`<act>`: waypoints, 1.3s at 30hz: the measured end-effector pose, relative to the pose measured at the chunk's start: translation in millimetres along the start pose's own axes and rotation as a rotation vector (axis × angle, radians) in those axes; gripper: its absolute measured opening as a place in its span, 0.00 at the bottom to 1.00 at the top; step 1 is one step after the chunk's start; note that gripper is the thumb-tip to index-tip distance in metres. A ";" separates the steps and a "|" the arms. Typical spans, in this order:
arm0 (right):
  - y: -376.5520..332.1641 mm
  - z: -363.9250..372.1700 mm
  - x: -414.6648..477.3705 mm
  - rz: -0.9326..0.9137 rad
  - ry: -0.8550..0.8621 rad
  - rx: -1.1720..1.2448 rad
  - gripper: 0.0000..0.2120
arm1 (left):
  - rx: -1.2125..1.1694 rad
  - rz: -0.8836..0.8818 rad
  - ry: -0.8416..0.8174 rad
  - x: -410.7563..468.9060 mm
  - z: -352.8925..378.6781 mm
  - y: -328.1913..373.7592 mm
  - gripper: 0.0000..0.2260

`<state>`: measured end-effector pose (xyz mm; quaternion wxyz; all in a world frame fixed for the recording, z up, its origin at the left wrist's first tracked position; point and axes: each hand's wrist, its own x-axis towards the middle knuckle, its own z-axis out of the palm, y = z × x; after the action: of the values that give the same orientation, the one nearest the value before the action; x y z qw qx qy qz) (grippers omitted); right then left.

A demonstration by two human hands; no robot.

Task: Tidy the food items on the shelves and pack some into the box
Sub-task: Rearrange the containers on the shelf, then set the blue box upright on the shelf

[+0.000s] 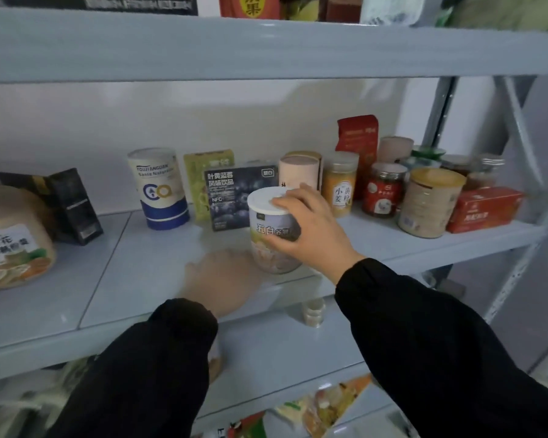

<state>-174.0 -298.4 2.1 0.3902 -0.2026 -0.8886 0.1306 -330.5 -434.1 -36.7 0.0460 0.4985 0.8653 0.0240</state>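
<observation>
Right fingers [283, 202] are curling over the lid and side of 1 can [266, 230], clamping it; right hand [310, 229] is holding it upright at the shelf [124, 273] front. Left hand [225, 279] is lying blurred just beside it, fingers unreadable.

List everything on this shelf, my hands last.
shelf: one, grey, middle
can: one, white lid, front centre
canister: one, white-blue, back left
green box: one, yellow-green, beside canister
dark box: one, navy, behind can
tube: one, pale pink, back centre
powder jar: one, yellow, beside tube
red jar: one, red, beside powder jar
bag: one, red, back wall
tin: one, tan, right
red box: one, red, far right
black box: one, black, left
big jar: one, tan, far left
left hand: one, black-sleeved, at shelf front
right hand: one, black-sleeved, grips can
</observation>
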 end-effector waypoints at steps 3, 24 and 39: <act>18.8 -10.3 1.9 -0.017 -0.005 -0.065 0.30 | 0.021 -0.019 -0.020 4.5 2.6 37.2 0.32; 158.7 -104.9 0.9 0.110 -0.116 -0.272 0.34 | 0.058 -0.103 0.004 28.2 16.4 166.8 0.29; 6.2 56.6 10.9 -0.337 -0.886 -0.103 0.29 | -0.028 -0.589 -0.029 -52.0 -1.1 -23.4 0.30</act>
<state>-221.3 -292.1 -30.8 -0.0211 0.0003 -0.9953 0.0949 -324.8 -490.7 -34.8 0.0703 0.2255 0.9716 0.0141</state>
